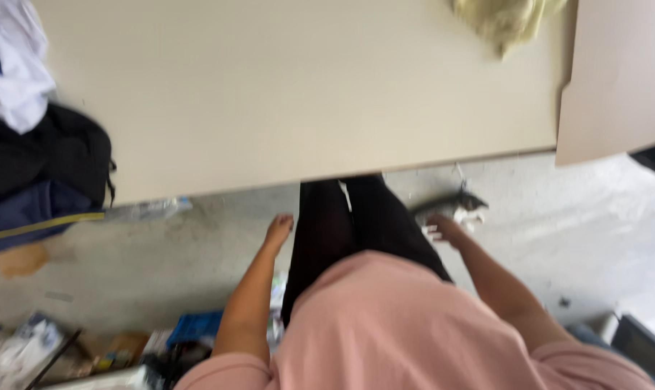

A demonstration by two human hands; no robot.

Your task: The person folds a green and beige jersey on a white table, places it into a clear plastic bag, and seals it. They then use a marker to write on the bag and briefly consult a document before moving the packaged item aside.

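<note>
Starting over at 9 o'clock, there's a heap of clothes (31,144) (white, black, navy) slumped on the left end of the big pale counter (291,94), partly hanging over the edge. That pile looks like it could slide off onto the floor if anything nudges it. Just under the counter edge a clear plastic bottle (150,209) lies on the concrete floor (197,238), and down at 7 o'clock there's a jumble of boxes and packets (103,347). Easy to trip on if the person steps back that way.

Left hand (278,230) hangs beside the black trousers, fingers loose, holding nothing. The grip is relaxed and not touching anything I can make out.

Right hand (443,230) is out at about 3 o'clock from the legs, fingers spread, palm down, reaching toward a small grey and white bundle (454,208) on the floor just below the counter edge. It's blurry, so I can't tell if the fingertips are on it yet; the grip looks open, not closed around it.

Main risks as I see them: head or shoulder could bump the counter edge while bending, and a blurry fast reach could just knock the bundle further under. At 1 o'clock a yellowish cloth (504,22) sits up top beside a cardboard sheet (616,79) overhanging the counter edge, which could tip if bumped.
</note>
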